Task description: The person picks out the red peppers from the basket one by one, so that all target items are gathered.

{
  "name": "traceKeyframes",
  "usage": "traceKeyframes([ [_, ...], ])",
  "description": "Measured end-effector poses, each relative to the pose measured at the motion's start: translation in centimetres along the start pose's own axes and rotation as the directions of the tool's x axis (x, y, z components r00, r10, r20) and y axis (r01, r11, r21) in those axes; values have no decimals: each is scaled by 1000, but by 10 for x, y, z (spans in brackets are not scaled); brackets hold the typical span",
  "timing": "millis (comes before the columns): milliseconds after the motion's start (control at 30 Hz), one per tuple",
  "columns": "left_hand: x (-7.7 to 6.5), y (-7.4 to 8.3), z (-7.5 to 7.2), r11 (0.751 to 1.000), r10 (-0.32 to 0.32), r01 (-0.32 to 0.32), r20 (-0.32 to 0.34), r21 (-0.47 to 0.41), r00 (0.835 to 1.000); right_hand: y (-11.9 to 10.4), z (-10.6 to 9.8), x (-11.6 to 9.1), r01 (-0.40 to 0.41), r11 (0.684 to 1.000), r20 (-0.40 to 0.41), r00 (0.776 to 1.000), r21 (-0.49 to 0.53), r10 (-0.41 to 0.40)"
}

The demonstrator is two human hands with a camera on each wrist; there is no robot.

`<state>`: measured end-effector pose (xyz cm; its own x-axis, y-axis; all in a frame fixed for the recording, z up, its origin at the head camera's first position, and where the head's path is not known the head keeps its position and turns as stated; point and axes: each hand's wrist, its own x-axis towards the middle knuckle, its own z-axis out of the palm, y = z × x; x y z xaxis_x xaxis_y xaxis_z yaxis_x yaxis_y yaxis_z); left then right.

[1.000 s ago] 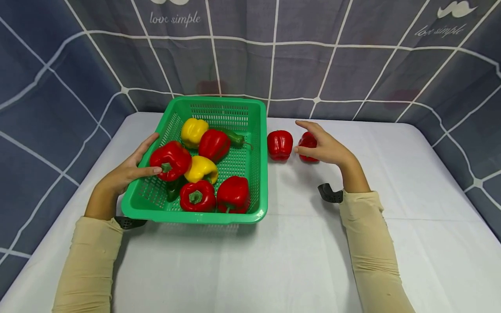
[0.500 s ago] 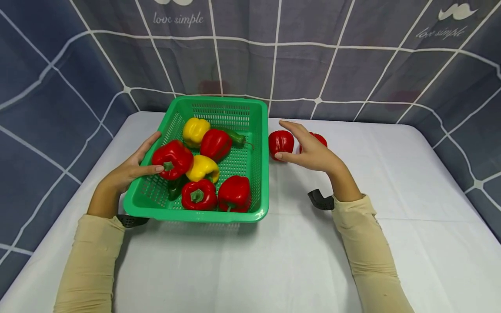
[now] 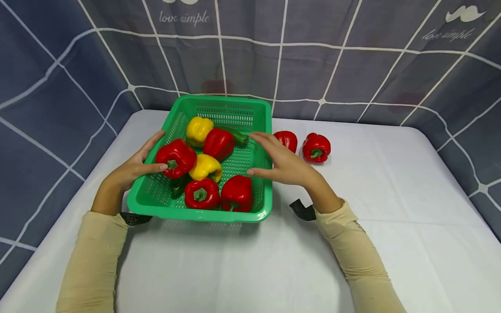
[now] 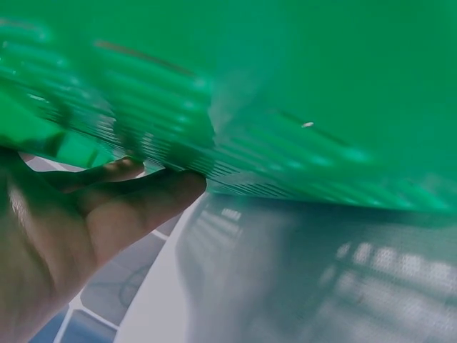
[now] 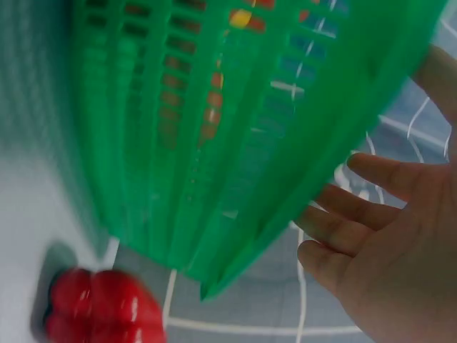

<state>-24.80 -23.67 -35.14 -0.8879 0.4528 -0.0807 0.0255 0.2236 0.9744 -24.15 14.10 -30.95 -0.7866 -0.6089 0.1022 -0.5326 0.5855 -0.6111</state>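
A green slotted plastic basket [image 3: 195,214] holds several peppers. My left hand [image 3: 135,170] grips its left rim, the thumb reaching inside beside a red bell pepper [image 3: 177,157]; in the left wrist view the fingers [image 4: 153,204] lie along the outer wall. My right hand [image 3: 291,167] is spread over the right rim with nothing in it, fingertips just inside the edge. Also inside are a yellow bell pepper [image 3: 198,131], a long green pepper [image 3: 239,138] and a red bell pepper [image 3: 237,193] near the front right corner.
Outside the basket, two red bell peppers lie at its right: one [image 3: 287,140] partly hidden behind my right hand, the other [image 3: 316,148] farther right. A white cloth covers the table [image 3: 375,208]. Grey checked curtains [image 3: 305,69] hang behind and at the sides.
My right hand has moved left, from over the loose red bell peppers to the basket's right rim. The left hand keeps its grip, and the view has shifted slightly.
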Motion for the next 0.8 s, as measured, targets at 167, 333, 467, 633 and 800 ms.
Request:
traceKeyframes([
  [167, 0, 2, 1, 1000, -13, 13, -5, 23, 1000, -14, 11, 4, 52, 999, 28, 998, -17, -52],
  [333, 1, 3, 0, 999, -25, 25, -12, 47, 1000, -19, 18, 5, 69, 997, 37, 997, -39, -68],
  [467, 3, 3, 1, 997, -28, 29, -15, 74, 1000, -21, 25, 6, 70, 995, 71, 995, -71, -65],
  [633, 2, 3, 0, 996, -21, 22, -12, 89, 1000, -25, 34, 7, 80, 974, 104, 993, -210, -59],
  [800, 0, 2, 1, 999, -6, 6, -3, 44, 1000, -30, 40, 8, 68, 912, 141, 990, -404, -12],
])
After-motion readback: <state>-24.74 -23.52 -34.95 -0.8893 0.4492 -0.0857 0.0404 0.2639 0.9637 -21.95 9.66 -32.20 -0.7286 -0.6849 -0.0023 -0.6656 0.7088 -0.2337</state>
